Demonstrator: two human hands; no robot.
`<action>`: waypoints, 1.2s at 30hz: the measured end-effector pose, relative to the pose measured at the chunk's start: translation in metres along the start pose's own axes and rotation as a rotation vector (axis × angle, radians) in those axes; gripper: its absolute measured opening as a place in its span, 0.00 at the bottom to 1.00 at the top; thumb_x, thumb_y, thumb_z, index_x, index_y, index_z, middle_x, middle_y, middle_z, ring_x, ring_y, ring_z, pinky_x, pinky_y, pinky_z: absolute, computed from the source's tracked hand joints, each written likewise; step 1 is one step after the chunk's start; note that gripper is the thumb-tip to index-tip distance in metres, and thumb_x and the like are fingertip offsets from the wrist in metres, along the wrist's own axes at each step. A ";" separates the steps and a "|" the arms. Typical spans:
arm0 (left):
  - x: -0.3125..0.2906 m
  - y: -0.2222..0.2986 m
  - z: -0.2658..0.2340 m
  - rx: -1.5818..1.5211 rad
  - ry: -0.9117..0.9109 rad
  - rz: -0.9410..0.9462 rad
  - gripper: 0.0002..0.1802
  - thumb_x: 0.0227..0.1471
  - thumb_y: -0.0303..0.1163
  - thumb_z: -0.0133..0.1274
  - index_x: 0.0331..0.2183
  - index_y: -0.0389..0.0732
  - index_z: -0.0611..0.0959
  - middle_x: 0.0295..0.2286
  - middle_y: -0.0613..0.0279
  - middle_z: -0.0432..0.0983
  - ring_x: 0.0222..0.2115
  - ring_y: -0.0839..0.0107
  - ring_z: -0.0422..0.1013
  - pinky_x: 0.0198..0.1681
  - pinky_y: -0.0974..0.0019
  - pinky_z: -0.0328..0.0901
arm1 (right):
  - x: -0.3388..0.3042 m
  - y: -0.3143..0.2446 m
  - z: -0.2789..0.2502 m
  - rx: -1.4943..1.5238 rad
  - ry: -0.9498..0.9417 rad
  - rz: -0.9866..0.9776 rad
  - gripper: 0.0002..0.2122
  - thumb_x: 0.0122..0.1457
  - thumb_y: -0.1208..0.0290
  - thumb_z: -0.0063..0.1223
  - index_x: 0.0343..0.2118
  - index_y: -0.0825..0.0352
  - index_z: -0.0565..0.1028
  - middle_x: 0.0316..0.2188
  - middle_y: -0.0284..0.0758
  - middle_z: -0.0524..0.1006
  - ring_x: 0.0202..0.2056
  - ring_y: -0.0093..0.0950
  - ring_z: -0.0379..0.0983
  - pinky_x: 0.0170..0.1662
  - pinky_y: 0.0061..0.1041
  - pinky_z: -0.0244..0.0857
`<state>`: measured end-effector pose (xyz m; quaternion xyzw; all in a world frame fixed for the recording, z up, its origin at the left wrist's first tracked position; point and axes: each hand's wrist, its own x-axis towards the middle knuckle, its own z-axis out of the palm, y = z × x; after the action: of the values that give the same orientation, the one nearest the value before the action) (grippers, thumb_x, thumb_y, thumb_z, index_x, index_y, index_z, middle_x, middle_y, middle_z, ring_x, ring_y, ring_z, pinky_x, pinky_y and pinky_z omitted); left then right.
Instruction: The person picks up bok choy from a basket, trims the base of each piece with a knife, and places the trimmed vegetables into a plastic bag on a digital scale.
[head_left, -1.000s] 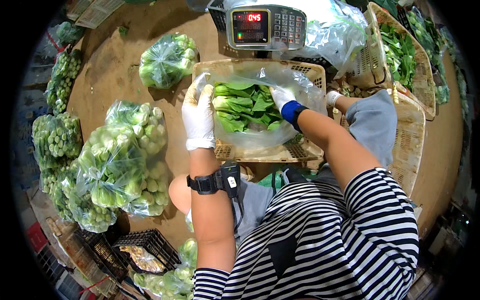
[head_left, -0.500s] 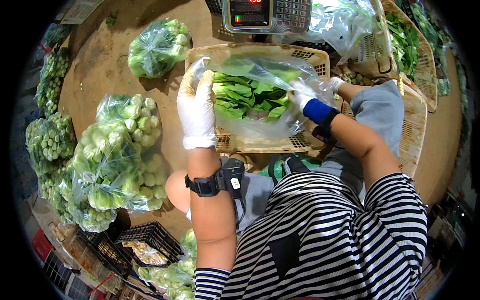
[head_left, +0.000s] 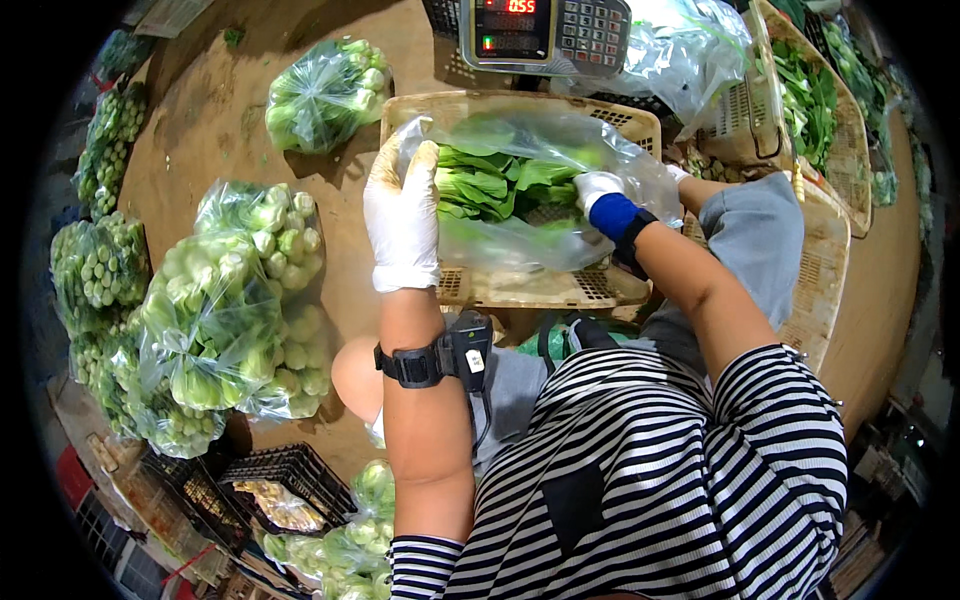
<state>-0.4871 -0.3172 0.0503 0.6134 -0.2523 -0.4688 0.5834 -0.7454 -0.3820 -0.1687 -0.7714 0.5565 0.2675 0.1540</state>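
A clear plastic bag (head_left: 510, 255) lies open across a tan slatted plastic basket (head_left: 500, 295), with leafy greens (head_left: 480, 185) inside. My left hand (head_left: 402, 215), in a white glove stained at the fingertips, pinches the bag's left edge. At the right end of the greens my right hand (head_left: 598, 187), white-gloved with a blue cuff, is closed against the leaves within the bag's mouth; its fingertips are partly hidden. Black straps with small devices circle both my wrists or forearms.
Beyond the basket stands a digital scale (head_left: 545, 35) with red digits. Filled bags of greens (head_left: 330, 95) lie on the brown floor, several more piled at left (head_left: 225, 310). Black crates (head_left: 290, 480) sit lower left. Another basket (head_left: 820, 290) and loose clear bags (head_left: 680, 60) are at right.
My right hand, blurred before, has shifted slightly left and closed at the greens. The scale's red reading differs. My left hand keeps its hold on the bag.
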 end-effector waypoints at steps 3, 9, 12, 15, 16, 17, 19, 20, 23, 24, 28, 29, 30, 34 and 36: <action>0.000 0.000 0.003 -0.011 0.003 0.005 0.14 0.49 0.28 0.54 0.40 0.38 0.77 0.25 0.74 0.70 0.18 0.87 0.59 0.20 0.81 0.55 | 0.012 0.024 0.019 0.099 0.101 0.133 0.07 0.48 0.72 0.49 0.29 0.65 0.79 0.30 0.43 0.77 0.34 0.39 0.75 0.36 0.35 0.69; 0.002 0.000 0.001 -0.025 -0.022 0.007 0.13 0.49 0.28 0.54 0.40 0.39 0.78 0.24 0.73 0.70 0.18 0.86 0.59 0.20 0.81 0.55 | 0.001 0.007 0.036 0.258 -0.073 0.113 0.17 0.44 0.63 0.60 0.34 0.70 0.75 0.34 0.48 0.75 0.38 0.41 0.73 0.41 0.35 0.66; 0.006 0.000 0.003 -0.011 -0.017 -0.022 0.13 0.49 0.28 0.54 0.39 0.39 0.78 0.23 0.73 0.70 0.18 0.86 0.60 0.19 0.81 0.55 | -0.002 0.023 0.021 0.247 -0.126 -0.017 0.17 0.47 0.63 0.55 0.37 0.70 0.73 0.33 0.47 0.75 0.38 0.40 0.72 0.42 0.35 0.66; 0.004 -0.003 -0.009 0.160 0.003 0.045 0.16 0.49 0.36 0.54 0.40 0.42 0.79 0.27 0.71 0.75 0.19 0.85 0.64 0.19 0.80 0.58 | -0.056 0.019 -0.086 0.204 -0.126 -0.199 0.15 0.54 0.63 0.48 0.41 0.67 0.74 0.29 0.44 0.77 0.31 0.35 0.75 0.35 0.31 0.68; 0.005 -0.003 -0.011 0.272 0.012 0.074 0.17 0.48 0.38 0.54 0.40 0.41 0.78 0.28 0.69 0.76 0.22 0.82 0.67 0.21 0.78 0.61 | -0.088 0.025 -0.125 0.388 -0.144 -0.244 0.15 0.56 0.64 0.47 0.43 0.66 0.73 0.30 0.41 0.78 0.28 0.28 0.75 0.34 0.27 0.68; 0.005 -0.001 -0.009 0.366 -0.001 0.092 0.20 0.48 0.41 0.54 0.41 0.39 0.78 0.30 0.66 0.76 0.25 0.81 0.69 0.24 0.78 0.63 | -0.112 0.046 -0.136 0.710 -0.093 -0.286 0.16 0.55 0.60 0.48 0.39 0.66 0.75 0.29 0.41 0.78 0.31 0.31 0.76 0.36 0.29 0.67; 0.016 -0.012 -0.019 0.367 -0.051 0.141 0.18 0.49 0.36 0.55 0.39 0.34 0.77 0.27 0.66 0.74 0.25 0.79 0.67 0.29 0.75 0.63 | -0.177 0.080 -0.177 0.814 0.163 -0.348 0.15 0.57 0.64 0.48 0.45 0.65 0.72 0.33 0.39 0.78 0.33 0.26 0.75 0.39 0.25 0.67; 0.014 -0.009 -0.015 0.471 0.044 0.228 0.18 0.48 0.37 0.55 0.39 0.34 0.76 0.29 0.63 0.74 0.27 0.76 0.68 0.31 0.72 0.64 | -0.203 0.106 -0.176 0.946 0.336 -0.402 0.15 0.57 0.65 0.48 0.46 0.65 0.71 0.37 0.39 0.76 0.36 0.25 0.74 0.41 0.23 0.66; 0.020 -0.019 -0.047 0.583 0.193 0.327 0.22 0.48 0.39 0.56 0.39 0.32 0.74 0.35 0.55 0.72 0.34 0.70 0.68 0.38 0.68 0.64 | -0.292 0.176 -0.187 0.852 0.567 -0.298 0.15 0.58 0.69 0.48 0.47 0.67 0.70 0.36 0.32 0.75 0.36 0.19 0.69 0.40 0.19 0.64; 0.021 -0.018 -0.047 0.588 0.296 0.450 0.23 0.47 0.40 0.57 0.39 0.33 0.74 0.36 0.52 0.73 0.34 0.64 0.69 0.40 0.64 0.64 | -0.309 0.216 -0.164 0.916 0.557 -0.093 0.15 0.58 0.68 0.49 0.47 0.67 0.70 0.38 0.33 0.74 0.38 0.20 0.69 0.41 0.19 0.64; -0.043 0.023 0.035 0.815 0.515 0.948 0.22 0.47 0.32 0.54 0.44 0.35 0.72 0.44 0.50 0.66 0.42 0.59 0.65 0.46 0.61 0.62 | -0.382 0.343 -0.036 0.833 0.852 0.434 0.14 0.56 0.63 0.49 0.40 0.66 0.73 0.36 0.38 0.77 0.37 0.30 0.74 0.42 0.25 0.65; -0.054 0.024 0.056 0.680 0.478 0.952 0.21 0.48 0.29 0.53 0.45 0.35 0.71 0.45 0.51 0.66 0.41 0.61 0.66 0.46 0.62 0.62 | -0.397 0.354 -0.010 0.926 0.793 0.593 0.13 0.55 0.64 0.49 0.40 0.66 0.74 0.34 0.38 0.77 0.37 0.31 0.74 0.41 0.25 0.65; -0.065 0.020 0.083 0.511 0.329 0.926 0.21 0.48 0.27 0.52 0.45 0.35 0.71 0.44 0.52 0.67 0.41 0.63 0.66 0.46 0.63 0.63 | -0.407 0.365 0.019 0.974 0.693 0.709 0.14 0.54 0.62 0.51 0.39 0.66 0.74 0.35 0.40 0.77 0.37 0.32 0.74 0.40 0.26 0.65; -0.115 0.004 0.213 0.251 -0.191 0.840 0.21 0.51 0.20 0.47 0.49 0.35 0.67 0.43 0.54 0.70 0.40 0.70 0.68 0.44 0.70 0.65 | -0.387 0.393 0.154 0.970 0.433 0.690 0.13 0.51 0.64 0.55 0.36 0.68 0.75 0.34 0.40 0.77 0.38 0.31 0.73 0.44 0.26 0.64; -0.139 -0.017 0.280 0.167 -0.452 0.815 0.23 0.50 0.19 0.46 0.50 0.36 0.66 0.42 0.54 0.70 0.40 0.69 0.68 0.45 0.67 0.65 | -0.353 0.390 0.187 1.164 0.323 0.659 0.17 0.51 0.62 0.55 0.39 0.69 0.74 0.37 0.39 0.76 0.40 0.30 0.72 0.45 0.25 0.64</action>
<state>-0.7951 -0.3295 0.1067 0.3917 -0.6301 -0.3014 0.5989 -1.2408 -0.1381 -0.0903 -0.3837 0.8311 -0.1605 0.3691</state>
